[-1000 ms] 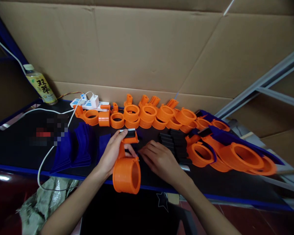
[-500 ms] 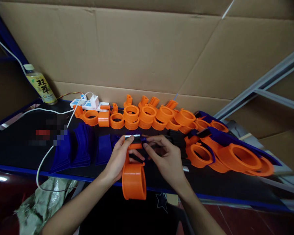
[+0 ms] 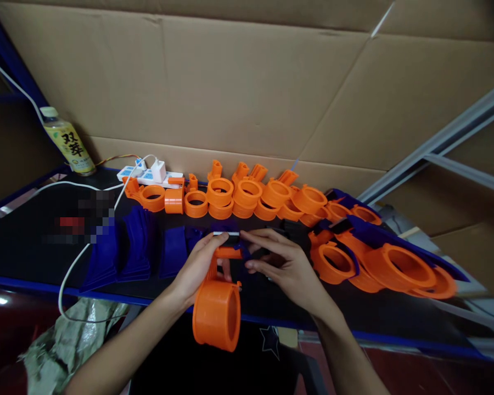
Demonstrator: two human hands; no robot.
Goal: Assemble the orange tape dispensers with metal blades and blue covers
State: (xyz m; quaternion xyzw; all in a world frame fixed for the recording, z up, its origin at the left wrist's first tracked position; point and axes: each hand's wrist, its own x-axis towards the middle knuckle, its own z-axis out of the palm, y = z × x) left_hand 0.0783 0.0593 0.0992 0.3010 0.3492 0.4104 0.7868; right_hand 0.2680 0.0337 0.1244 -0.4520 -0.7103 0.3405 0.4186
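My left hand (image 3: pixel 197 269) is wrapped round the handle of an orange plastic tape-dispenser body (image 3: pixel 216 312), whose big ring hangs over the table's front edge. A small toothed metal blade (image 3: pixel 226 233) shows at the top of that handle. My right hand (image 3: pixel 286 266) pinches a small dark piece at the handle's top, right beside the blade; what it is I cannot make out. Both hands meet above the black table (image 3: pixel 33 247).
Several orange rings (image 3: pixel 247 195) line the back of the table, larger orange and blue assemblies (image 3: pixel 395 263) lie at right, blue pieces (image 3: pixel 135 247) at left, black parts (image 3: pixel 296 230) behind my right hand. A power strip (image 3: pixel 150 174) with white cable and a bottle (image 3: pixel 68 141) stand at back left.
My right hand rose from the table to the top of the orange handle and now pinches there. The orange body shifted slightly right, then tilted.
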